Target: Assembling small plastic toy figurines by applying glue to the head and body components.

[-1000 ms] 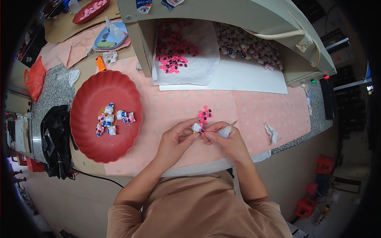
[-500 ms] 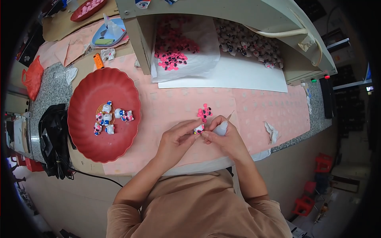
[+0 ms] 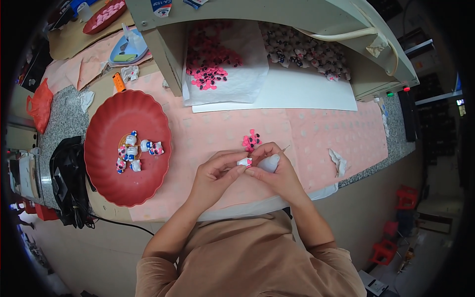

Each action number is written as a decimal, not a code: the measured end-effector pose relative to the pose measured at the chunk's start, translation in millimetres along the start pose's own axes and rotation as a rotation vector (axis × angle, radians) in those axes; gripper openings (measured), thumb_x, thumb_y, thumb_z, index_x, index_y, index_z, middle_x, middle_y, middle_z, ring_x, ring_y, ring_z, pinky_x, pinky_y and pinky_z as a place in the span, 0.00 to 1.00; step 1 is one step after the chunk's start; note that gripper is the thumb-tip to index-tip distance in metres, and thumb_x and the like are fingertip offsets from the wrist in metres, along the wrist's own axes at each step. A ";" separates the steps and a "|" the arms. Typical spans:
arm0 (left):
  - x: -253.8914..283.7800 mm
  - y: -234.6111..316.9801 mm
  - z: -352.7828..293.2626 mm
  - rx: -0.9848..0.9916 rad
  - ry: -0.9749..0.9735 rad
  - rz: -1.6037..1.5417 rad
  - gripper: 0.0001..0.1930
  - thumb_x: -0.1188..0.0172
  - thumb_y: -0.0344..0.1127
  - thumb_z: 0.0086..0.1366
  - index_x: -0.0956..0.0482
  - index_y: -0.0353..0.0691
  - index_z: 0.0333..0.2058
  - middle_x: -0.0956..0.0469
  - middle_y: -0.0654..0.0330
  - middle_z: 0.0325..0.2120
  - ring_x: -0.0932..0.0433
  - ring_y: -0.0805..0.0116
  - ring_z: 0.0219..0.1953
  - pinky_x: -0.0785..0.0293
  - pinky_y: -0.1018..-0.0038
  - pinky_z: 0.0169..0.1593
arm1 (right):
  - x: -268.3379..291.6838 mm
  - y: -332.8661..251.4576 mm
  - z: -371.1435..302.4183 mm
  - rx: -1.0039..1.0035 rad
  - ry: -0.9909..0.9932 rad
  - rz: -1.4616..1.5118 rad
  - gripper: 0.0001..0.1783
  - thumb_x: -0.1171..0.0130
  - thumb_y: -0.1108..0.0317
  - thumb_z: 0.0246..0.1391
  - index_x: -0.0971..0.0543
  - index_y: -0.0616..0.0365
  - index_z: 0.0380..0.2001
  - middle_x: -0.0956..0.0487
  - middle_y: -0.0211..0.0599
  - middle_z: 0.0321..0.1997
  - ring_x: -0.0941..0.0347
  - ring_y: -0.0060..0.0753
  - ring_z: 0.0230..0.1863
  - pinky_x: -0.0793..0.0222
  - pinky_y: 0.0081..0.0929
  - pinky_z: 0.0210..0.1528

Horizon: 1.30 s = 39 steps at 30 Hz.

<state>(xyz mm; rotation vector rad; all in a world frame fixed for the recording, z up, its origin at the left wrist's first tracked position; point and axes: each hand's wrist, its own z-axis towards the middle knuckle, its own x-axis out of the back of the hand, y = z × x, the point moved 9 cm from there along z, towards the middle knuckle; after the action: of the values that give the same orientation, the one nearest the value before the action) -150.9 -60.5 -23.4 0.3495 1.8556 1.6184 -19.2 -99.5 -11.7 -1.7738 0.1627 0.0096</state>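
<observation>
Between the thumb and fingertips of my left hand (image 3: 213, 176) is a small white cat-head figurine (image 3: 243, 162) with a touch of pink. My right hand (image 3: 284, 179) has a translucent white squeeze bottle (image 3: 270, 163) tucked in its palm, a thin tip (image 3: 285, 148) poking out past the fingers. The right thumb and forefinger meet the figurine's right side, partly covering it. Just beyond my hands lies a little heap of pink and black flat pieces (image 3: 252, 140) on the pink cloth (image 3: 217, 133).
At left a scalloped red bowl (image 3: 126, 194) holds several white, blue and pink figurines (image 3: 131, 152). Under a grey hooded cabinet (image 3: 307, 12) are many pink pieces (image 3: 210, 74) and massed figurines (image 3: 307, 49). A crumpled tissue (image 3: 338, 162) lies right; an orange cutter (image 3: 118, 82) sits behind the bowl.
The figurine has been turned in my fingers, so its coloured face shows less. My right thumb and forefinger have come closer against it. The whole view has shifted slightly.
</observation>
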 end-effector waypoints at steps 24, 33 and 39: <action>-2.2 -4.6 -0.7 0.112 0.015 -0.124 0.16 0.46 0.25 0.68 0.27 0.36 0.54 0.23 0.62 0.47 0.26 0.77 0.49 0.29 0.81 0.50 | -1.6 10.0 3.9 0.042 -0.012 0.193 0.11 0.38 0.79 0.52 0.26 0.58 0.38 0.25 0.29 0.41 0.29 0.18 0.44 0.32 0.20 0.47; 5.1 10.6 -12.0 0.134 0.054 -0.158 0.15 0.45 0.25 0.67 0.27 0.33 0.52 0.25 0.59 0.49 0.25 0.73 0.49 0.27 0.79 0.49 | -2.9 19.6 -2.9 -0.082 -0.053 0.260 0.11 0.40 0.76 0.55 0.25 0.61 0.42 0.22 0.32 0.39 0.26 0.21 0.38 0.29 0.22 0.42; 88.7 133.0 -51.9 -0.317 0.574 0.904 0.16 0.42 0.21 0.61 0.24 0.34 0.49 0.30 0.59 0.47 0.26 0.72 0.42 0.26 0.78 0.41 | 69.1 2.9 -12.6 0.036 0.232 0.064 0.08 0.50 0.69 0.63 0.28 0.61 0.42 0.22 0.38 0.35 0.26 0.25 0.31 0.28 0.25 0.35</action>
<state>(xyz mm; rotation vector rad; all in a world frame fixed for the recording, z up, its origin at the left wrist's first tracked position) -277.9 -22.2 79.8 0.7019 1.8901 2.8255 47.8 -119.6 -18.5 -1.7299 0.3853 -0.1528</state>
